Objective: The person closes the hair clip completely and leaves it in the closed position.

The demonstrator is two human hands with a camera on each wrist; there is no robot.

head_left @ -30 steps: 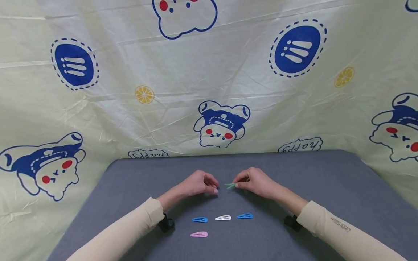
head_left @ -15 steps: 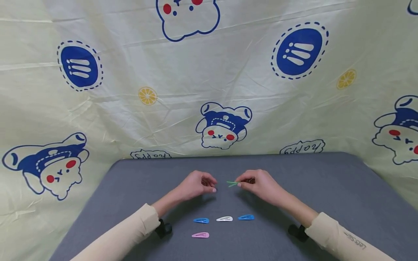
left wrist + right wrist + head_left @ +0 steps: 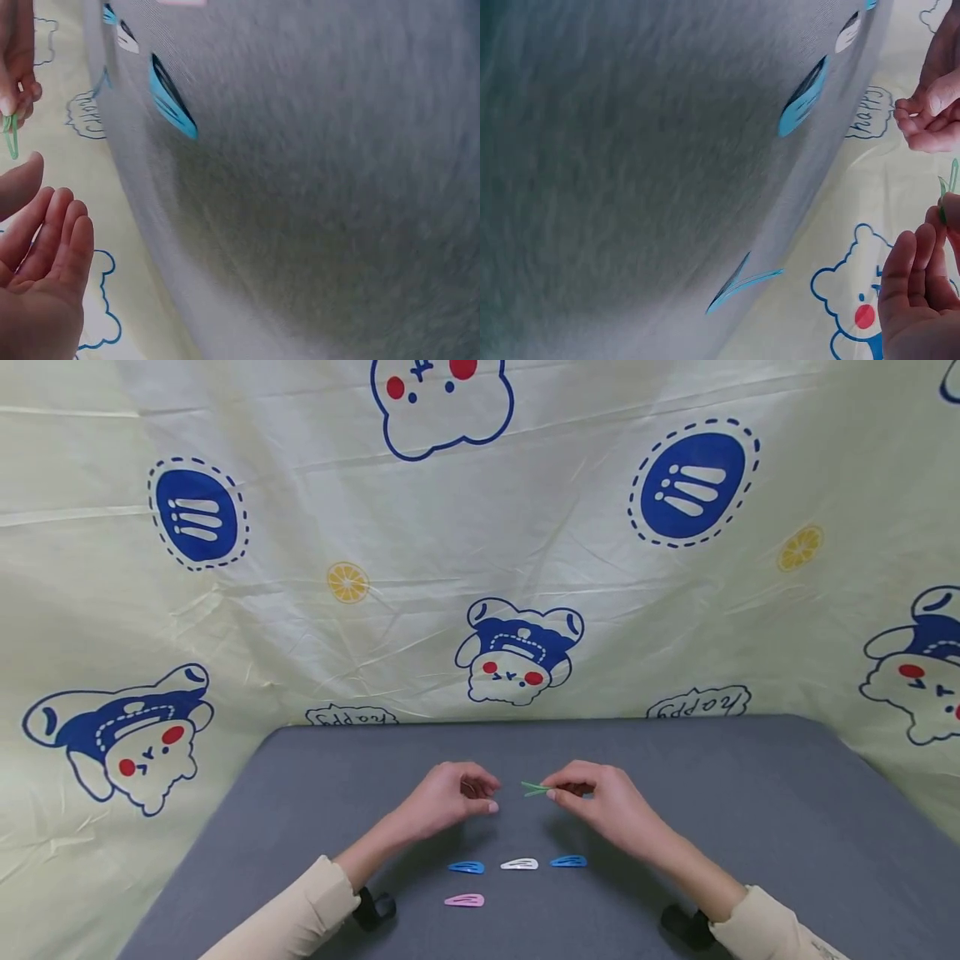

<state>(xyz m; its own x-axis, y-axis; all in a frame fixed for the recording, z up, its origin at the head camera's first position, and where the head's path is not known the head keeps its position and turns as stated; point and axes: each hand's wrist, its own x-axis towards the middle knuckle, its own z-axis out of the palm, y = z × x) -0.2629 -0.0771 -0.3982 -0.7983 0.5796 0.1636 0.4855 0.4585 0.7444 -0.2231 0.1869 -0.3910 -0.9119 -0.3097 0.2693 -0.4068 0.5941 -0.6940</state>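
Observation:
My right hand (image 3: pixel 603 793) pinches a green snap hair clip (image 3: pixel 534 789) between thumb and fingers, its two arms spread in a V pointing left. Facing it across a small gap, my left hand (image 3: pixel 442 797) has loosely bent fingers and holds nothing. Both hands are raised over the grey table. The left wrist view shows the left palm (image 3: pixel 49 292) and the green clip (image 3: pixel 10 135) beyond the thumb. Nearer the body lie a blue clip (image 3: pixel 467 867), a white clip (image 3: pixel 519 864) and another blue clip (image 3: pixel 568 861) in a row, with a pink clip (image 3: pixel 464 900) below.
The grey cloth-covered table (image 3: pixel 337 760) ends at a printed backdrop (image 3: pixel 405 635). In the right wrist view, a blue clip with spread arms (image 3: pixel 739 285) lies near the table edge; the head view hides it. Each wrist wears a black camera (image 3: pixel 373 910).
Both hands have drawn slightly nearer the body and a little farther apart, the green clip still in the right fingers. The view has shifted a bit; the clips on the table have stayed put.

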